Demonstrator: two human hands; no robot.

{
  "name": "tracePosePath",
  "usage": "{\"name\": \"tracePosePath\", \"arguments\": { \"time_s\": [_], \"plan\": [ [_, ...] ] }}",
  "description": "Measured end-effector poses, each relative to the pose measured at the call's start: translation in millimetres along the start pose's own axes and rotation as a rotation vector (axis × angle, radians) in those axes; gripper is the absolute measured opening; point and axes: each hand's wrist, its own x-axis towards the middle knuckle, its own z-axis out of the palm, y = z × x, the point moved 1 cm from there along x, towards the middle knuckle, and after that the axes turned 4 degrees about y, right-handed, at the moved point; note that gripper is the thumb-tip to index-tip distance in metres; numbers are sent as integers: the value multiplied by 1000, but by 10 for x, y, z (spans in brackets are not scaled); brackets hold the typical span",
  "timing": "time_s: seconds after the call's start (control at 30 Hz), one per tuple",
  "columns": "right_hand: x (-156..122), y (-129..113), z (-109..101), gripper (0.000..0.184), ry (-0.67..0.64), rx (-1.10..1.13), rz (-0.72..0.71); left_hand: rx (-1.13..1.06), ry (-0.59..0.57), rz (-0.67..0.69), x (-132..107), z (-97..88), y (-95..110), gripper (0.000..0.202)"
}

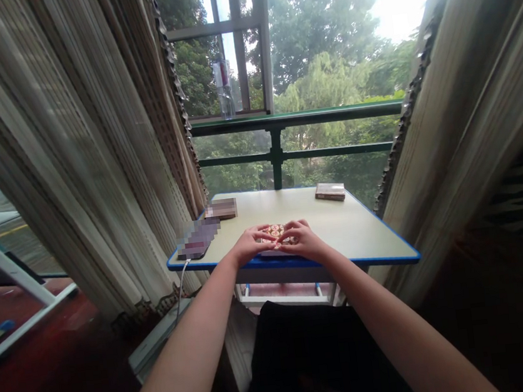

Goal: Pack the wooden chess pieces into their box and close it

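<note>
At the near edge of the pale table, a small flat box [275,230] lies between my hands. Its top has a pattern of round cream shapes with red and dark marks, too small to read. My left hand [250,244] grips the box's left side, fingers curved over the top. From the right, my right hand [301,240] holds it too, with bent fingers on its top. The fingertips of both hands come close together near the middle. Parts of the box's sides are hidden behind the fingers.
The table [341,231] has a blue rim. On its left lies a dark phone [197,244], partly pixelated, with a white cable [183,283]. A small box [222,208] sits behind it, another box [329,191] at back right. A bottle [224,90] stands on the green railing [328,115].
</note>
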Motion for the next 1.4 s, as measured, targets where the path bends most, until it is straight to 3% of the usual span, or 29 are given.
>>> {"name": "tracePosePath", "arguments": {
  "time_s": [0.8,0.97,1.4],
  "plan": [
    [-1,32,23,18,-23,-2,-25,126,15,41,-13,11,48,29],
    [-12,9,27,17,27,-10,-83,109,17,38,-7,14,31,29],
    [-10,59,41,13,11,-17,-110,80,10,51,-10,18,42,22]
  ]
}}
